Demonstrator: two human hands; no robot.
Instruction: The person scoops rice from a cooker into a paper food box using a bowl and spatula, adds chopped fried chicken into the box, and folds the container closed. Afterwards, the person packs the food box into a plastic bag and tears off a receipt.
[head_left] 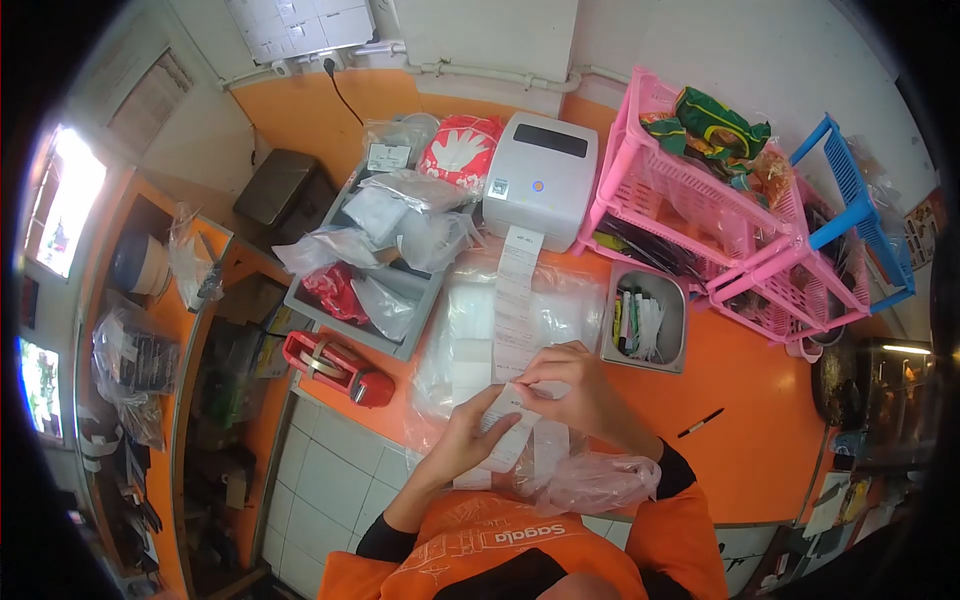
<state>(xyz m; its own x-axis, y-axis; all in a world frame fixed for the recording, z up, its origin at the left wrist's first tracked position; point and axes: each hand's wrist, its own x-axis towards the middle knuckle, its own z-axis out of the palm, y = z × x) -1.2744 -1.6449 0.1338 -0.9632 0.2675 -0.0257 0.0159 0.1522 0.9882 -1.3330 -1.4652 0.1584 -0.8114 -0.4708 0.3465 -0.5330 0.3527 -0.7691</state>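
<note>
A long strip of printed labels (513,310) runs from the front of a white label printer (540,175) towards my body. My left hand (466,436) grips the strip's near end from the left, thumb lying over the paper. From the right, my right hand (570,388) pinches the strip with thumb and fingertips close to my left hand. Below the hands, the strip's end (508,440) hangs over clear plastic bags (430,375). A crumpled clear plastic bag (595,485) lies under my right forearm.
A grey tray (400,340) holding plastic packs stands left of the printer, with a red tape dispenser (372,388) before it. A metal container (675,365) of pens, a loose pen (701,423) and a pink rack (690,195) are on the right. Shelves (195,400) flank the left.
</note>
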